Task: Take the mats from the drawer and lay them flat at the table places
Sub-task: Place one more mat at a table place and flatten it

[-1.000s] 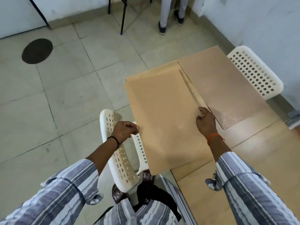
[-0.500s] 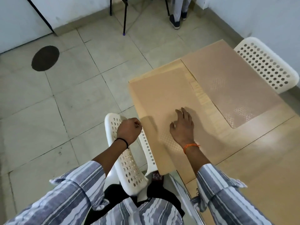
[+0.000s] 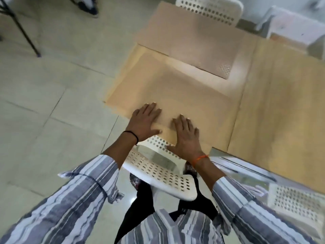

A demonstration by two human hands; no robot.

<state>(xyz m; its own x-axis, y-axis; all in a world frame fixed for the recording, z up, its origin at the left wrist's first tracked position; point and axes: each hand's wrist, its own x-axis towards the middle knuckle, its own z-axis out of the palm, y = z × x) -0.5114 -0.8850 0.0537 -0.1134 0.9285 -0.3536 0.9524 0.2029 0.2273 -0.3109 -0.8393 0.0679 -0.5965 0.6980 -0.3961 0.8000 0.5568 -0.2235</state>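
Observation:
A tan mat (image 3: 175, 88) lies flat on the near corner of the light wooden table (image 3: 274, 106). My left hand (image 3: 144, 123) rests palm-down with straight fingers on the mat's near edge. My right hand (image 3: 186, 136) presses flat beside it, a little to the right, at the table's near edge. A second, browner mat (image 3: 190, 36) lies flat at the far place, in front of a white chair (image 3: 209, 7). No drawer is in view.
A white perforated chair (image 3: 158, 166) stands between me and the table. A metal edge (image 3: 244, 166) runs along the table's near side, with another perforated white chair (image 3: 297, 201) below it. Tiled floor (image 3: 52, 85) spreads to the left; someone's shoe (image 3: 88, 7) and a black stand leg (image 3: 24, 34) are far left.
My left hand let go of the mat's edge and opened flat on it. My right hand slid back toward the near edge. My head moved over the table.

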